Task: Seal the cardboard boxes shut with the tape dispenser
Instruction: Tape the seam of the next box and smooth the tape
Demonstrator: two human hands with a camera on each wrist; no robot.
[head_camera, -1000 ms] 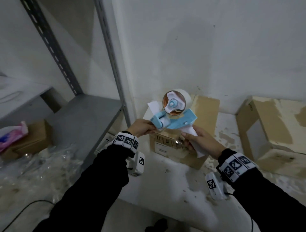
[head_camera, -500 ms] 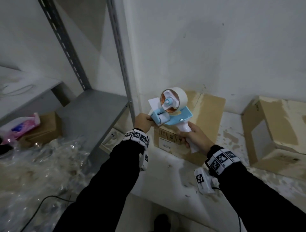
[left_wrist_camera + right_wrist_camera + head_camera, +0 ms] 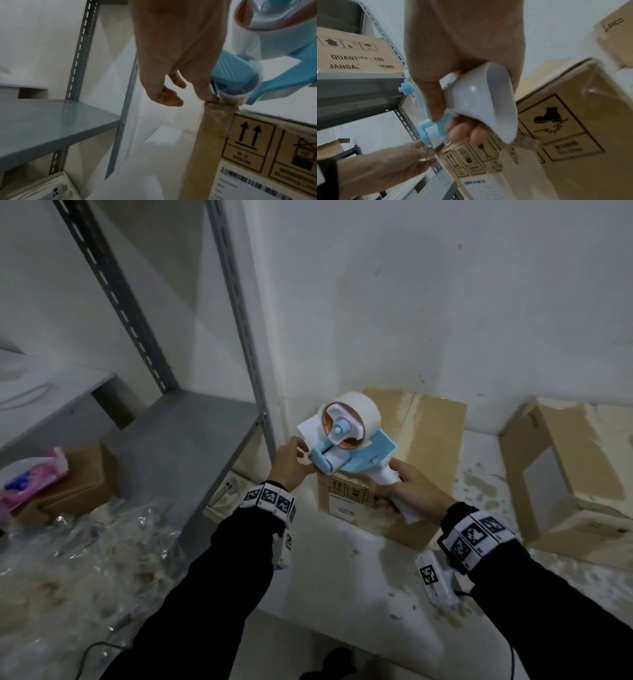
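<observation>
1. A white counter [image 3: 359, 577], stained with brown patches, stands against the wall.
2. Two cardboard boxes lie on it: one box [image 3: 435, 446] in the middle, another box [image 3: 565, 474] well apart on the right.

"QUANTITY : 100" on shelf box [image 3: 356, 54], "PICO" on far-right box [image 3: 614, 39], upward arrows on nearest box [image 3: 248, 135]

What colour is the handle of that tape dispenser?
White. The right hand grips the tape dispenser by its handle; the frame is light blue. Clearest in the right wrist view.
</observation>
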